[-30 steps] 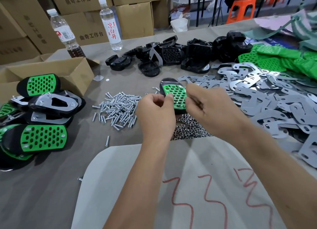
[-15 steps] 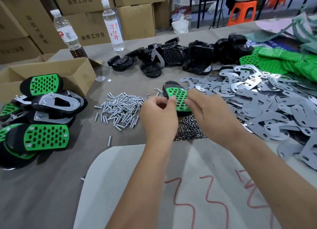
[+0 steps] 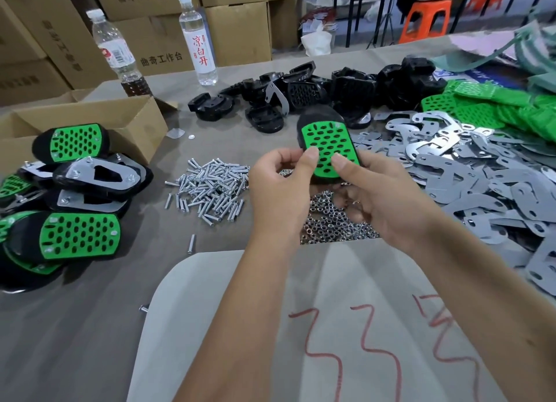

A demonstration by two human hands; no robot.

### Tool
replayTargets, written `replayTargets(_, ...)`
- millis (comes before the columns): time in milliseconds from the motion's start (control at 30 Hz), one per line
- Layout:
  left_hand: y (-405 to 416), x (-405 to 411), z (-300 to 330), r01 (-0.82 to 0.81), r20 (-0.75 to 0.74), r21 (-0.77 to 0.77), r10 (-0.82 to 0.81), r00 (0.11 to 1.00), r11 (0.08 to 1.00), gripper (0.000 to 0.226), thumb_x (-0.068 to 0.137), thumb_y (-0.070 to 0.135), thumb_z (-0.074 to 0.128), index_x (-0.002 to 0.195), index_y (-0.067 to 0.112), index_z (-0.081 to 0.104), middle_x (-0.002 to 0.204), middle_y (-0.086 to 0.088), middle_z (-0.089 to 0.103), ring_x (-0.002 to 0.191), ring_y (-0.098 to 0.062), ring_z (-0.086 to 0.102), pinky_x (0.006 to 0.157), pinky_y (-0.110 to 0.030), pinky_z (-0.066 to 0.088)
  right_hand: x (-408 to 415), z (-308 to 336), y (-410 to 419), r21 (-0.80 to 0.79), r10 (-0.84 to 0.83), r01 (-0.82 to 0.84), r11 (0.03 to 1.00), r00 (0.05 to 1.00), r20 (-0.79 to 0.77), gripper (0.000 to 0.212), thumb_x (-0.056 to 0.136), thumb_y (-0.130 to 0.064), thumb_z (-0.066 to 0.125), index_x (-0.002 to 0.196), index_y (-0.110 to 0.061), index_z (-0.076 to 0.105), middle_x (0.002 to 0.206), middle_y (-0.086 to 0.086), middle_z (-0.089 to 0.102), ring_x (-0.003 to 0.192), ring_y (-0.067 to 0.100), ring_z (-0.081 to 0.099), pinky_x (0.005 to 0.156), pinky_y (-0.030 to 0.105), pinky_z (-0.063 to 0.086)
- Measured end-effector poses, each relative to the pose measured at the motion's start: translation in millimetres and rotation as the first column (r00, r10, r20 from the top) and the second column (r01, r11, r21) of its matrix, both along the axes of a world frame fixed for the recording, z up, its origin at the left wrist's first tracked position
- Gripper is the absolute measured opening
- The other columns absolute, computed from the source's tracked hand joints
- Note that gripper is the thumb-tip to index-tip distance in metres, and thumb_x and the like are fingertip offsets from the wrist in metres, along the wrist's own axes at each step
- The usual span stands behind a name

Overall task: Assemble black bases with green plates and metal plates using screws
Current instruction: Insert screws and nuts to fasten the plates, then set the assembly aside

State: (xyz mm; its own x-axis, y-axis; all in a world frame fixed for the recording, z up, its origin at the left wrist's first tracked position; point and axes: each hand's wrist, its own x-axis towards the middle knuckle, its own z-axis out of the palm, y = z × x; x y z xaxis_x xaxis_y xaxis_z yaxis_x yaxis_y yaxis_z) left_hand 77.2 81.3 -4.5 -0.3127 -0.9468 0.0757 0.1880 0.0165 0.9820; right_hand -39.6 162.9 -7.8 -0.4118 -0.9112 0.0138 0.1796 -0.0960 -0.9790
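Note:
I hold a black base (image 3: 319, 117) with a perforated green plate (image 3: 328, 142) on its top face, above the table's middle. My left hand (image 3: 282, 191) grips its left edge, thumb on the green plate. My right hand (image 3: 382, 197) grips its right side, thumb on the plate too. Below lie a heap of screws (image 3: 210, 188) and a heap of small nuts (image 3: 334, 221). Loose metal plates (image 3: 469, 173) cover the right, green plates (image 3: 493, 106) lie beyond them, bare black bases (image 3: 301, 97) at the back.
Several finished assemblies (image 3: 75, 191) are stacked at the left beside an open cardboard box (image 3: 90, 115). Two plastic bottles (image 3: 198, 37) stand at the back before stacked cartons. A pale sheet with red marks (image 3: 331, 326) lies near me. A stray screw (image 3: 191, 243) lies apart.
The base with the green plate has risen and tilted so its green face shows more fully. Both thumbs now lie on the plate.

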Motion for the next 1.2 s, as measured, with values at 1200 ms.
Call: replayTargets(1200,-30.3,53.1,6.7,0.385,0.842,-0.31,0.063,0.536,0.869,0.031,0.085,0.012,0.082,0.068,0.028,0.062,0.072,0.006,0.062,0.065,-0.013,0.057,0.066,-0.03,0.048,-9.2,-4.5,0.9,0.234,-0.057,0.052,0.971,0.998,0.015,0.014,0.109,-0.011,0.05,0.115,-0.005,0.061,0.066,0.012,0.067,0.038,0.006,0.041,0.03,0.014,0.027)
